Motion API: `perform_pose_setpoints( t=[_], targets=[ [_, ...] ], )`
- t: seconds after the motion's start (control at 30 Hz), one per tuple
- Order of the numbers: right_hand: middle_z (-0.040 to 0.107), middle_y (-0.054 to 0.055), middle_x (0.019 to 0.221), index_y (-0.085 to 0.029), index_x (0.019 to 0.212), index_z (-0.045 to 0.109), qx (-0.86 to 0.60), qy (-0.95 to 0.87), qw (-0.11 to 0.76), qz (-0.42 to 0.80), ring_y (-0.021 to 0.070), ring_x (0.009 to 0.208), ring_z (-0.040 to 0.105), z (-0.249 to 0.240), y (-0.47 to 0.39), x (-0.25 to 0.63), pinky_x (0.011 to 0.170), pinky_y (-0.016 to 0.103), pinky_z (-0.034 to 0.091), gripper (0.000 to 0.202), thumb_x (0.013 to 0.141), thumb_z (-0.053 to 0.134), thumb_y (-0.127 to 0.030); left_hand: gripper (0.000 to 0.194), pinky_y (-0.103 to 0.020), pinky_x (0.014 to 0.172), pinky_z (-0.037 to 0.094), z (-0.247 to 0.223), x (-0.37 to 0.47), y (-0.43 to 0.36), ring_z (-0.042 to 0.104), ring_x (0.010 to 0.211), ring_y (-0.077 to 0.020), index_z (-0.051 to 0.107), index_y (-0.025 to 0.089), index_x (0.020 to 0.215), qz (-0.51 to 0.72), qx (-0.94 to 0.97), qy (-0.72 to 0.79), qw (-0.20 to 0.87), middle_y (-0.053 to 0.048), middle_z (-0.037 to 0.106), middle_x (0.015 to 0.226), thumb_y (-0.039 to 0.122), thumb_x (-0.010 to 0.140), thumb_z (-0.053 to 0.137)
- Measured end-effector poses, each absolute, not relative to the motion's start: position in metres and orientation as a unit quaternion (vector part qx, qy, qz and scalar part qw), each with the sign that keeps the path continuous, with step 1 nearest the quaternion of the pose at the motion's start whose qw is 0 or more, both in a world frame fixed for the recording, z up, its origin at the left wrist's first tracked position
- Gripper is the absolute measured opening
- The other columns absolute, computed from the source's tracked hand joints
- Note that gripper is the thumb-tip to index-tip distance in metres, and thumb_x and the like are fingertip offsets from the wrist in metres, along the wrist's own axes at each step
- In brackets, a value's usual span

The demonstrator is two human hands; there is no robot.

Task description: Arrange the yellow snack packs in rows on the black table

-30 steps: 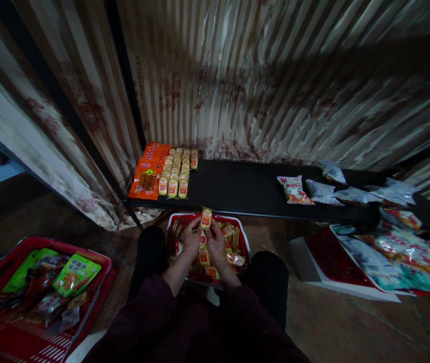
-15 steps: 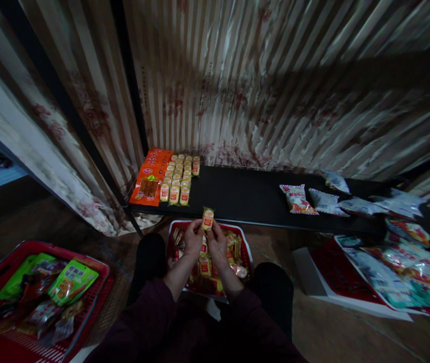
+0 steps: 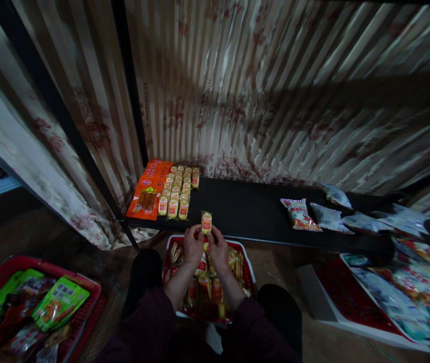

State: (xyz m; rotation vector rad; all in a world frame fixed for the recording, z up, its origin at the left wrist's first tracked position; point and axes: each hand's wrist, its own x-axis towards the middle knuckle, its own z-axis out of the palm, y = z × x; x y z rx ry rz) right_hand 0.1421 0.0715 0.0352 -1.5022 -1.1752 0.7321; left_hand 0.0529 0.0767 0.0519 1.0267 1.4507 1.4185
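Between the fingertips of my left hand (image 3: 193, 245) and my right hand (image 3: 218, 250) is a small yellow snack pack (image 3: 206, 222) with a red-and-white label. Both hands pinch its lower end and hold it upright, close to the front edge of the black shelf (image 3: 237, 206). Under my wrists, between my knees, stands a red basket with a white rim (image 3: 251, 262), filled with more yellow packs (image 3: 204, 286). Rows of matching packs (image 3: 173, 206) lie on the shelf to the left, beside a flat orange snack bag (image 3: 146, 194).
Several chip bags (image 3: 300, 215) lie on the shelf's right part. Below them a red-and-white basket (image 3: 351, 307) holds more bags. At lower left sits a red basket (image 3: 93, 290) with a green pouch (image 3: 60, 302). A black post (image 3: 129, 75) and striped curtain (image 3: 230, 101) stand behind.
The view has tilted up slightly, so the shelf and baskets sit lower in the picture. Both hands still hold the same yellow pack, now nearer the shelf's edge.
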Motion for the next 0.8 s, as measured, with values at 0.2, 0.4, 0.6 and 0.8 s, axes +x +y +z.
perform_pose_setpoints(
  t=[0.2, 0.4, 0.6, 0.8],
  targets=[
    [0.066, 0.011, 0.106, -0.016, 0.107, 0.061, -0.628, -0.481, 0.533, 0.299, 0.0234, 0.098, 0.061, 0.032, 0.091, 0.139, 0.092, 0.041, 0.045, 0.041, 0.076, 0.051, -0.04, 0.029, -0.031, 0.086, 0.046, 0.06, 0.054, 0.088, 0.057, 0.086, -0.0148, 0.066, 0.018, 0.095, 0.518, 0.453, 0.625, 0.367, -0.005, 0.06, 0.092, 0.007, 0.074, 0.05],
    [0.067, 0.01, 0.104, -0.017, 0.104, 0.061, -0.611, -0.502, 0.535, 0.298, 0.0218, 0.095, 0.061, 0.033, 0.106, 0.138, 0.091, 0.039, 0.046, 0.037, 0.077, 0.051, -0.039, 0.031, -0.031, 0.089, 0.047, 0.066, 0.054, 0.098, 0.058, 0.089, -0.0159, 0.064, 0.014, 0.1, 0.504, 0.477, 0.634, 0.34, -0.01, 0.06, 0.099, 0.008, 0.075, 0.048],
    [0.067, 0.009, 0.107, -0.017, 0.108, 0.061, -0.618, -0.516, 0.515, 0.293, 0.0211, 0.096, 0.062, 0.04, 0.117, 0.138, 0.09, 0.037, 0.045, 0.037, 0.079, 0.05, -0.037, 0.037, -0.032, 0.096, 0.043, 0.068, 0.058, 0.11, 0.058, 0.099, -0.0166, 0.063, 0.013, 0.105, 0.509, 0.483, 0.636, 0.321, -0.011, 0.06, 0.106, 0.005, 0.076, 0.043],
    [0.068, 0.009, 0.104, -0.018, 0.107, 0.062, -0.645, -0.523, 0.488, 0.267, 0.0213, 0.093, 0.063, 0.042, 0.128, 0.139, 0.087, 0.036, 0.047, 0.037, 0.078, 0.048, -0.037, 0.042, -0.032, 0.098, 0.042, 0.066, 0.061, 0.116, 0.057, 0.103, -0.0179, 0.062, 0.011, 0.109, 0.505, 0.473, 0.644, 0.327, -0.013, 0.062, 0.108, 0.002, 0.073, 0.042]
  ],
)
